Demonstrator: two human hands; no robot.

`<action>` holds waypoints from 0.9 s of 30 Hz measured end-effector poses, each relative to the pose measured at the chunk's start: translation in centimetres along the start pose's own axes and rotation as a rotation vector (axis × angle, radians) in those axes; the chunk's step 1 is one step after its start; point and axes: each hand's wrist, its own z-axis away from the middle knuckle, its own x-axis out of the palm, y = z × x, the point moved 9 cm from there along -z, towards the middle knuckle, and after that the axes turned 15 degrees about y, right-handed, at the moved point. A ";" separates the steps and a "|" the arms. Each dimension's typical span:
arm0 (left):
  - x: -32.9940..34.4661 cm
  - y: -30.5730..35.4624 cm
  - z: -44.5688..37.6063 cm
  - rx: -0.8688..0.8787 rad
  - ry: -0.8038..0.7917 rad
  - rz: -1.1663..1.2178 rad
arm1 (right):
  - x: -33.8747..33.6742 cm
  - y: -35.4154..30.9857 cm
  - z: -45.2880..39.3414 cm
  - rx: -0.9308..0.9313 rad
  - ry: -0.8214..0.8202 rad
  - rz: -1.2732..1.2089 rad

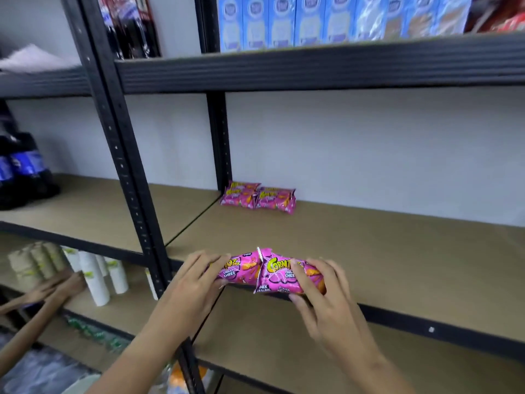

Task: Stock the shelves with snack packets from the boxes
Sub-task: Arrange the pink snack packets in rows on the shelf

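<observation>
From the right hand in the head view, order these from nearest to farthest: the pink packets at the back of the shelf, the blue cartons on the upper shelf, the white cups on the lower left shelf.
From the right hand:
1. Pink packets, at the back of the same shelf, by the post.
2. White cups, lower shelf, far left.
3. Blue cartons, upper shelf, above.

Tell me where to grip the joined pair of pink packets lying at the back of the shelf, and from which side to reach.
Reach from the front over the open board of the shelf. The back pair of packets lies flat by the wall, left end near the upright post. Probably best to pinch the raised seam in the middle from above, fingers either side.
</observation>
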 end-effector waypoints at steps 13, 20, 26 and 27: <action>7.9 -9.9 -5.3 -0.149 -0.095 -0.086 | 9.1 5.7 -7.1 0.023 0.171 0.107; 13.6 -17.1 -7.9 -0.268 -0.120 0.042 | 17.1 9.2 -9.2 0.156 0.121 0.183; 19.3 -21.8 -9.1 -0.314 -0.102 0.103 | 23.1 12.4 -10.8 0.217 0.181 0.176; 20.3 -22.7 -9.1 -0.323 -0.106 0.115 | 23.8 12.7 -11.1 0.215 0.181 0.181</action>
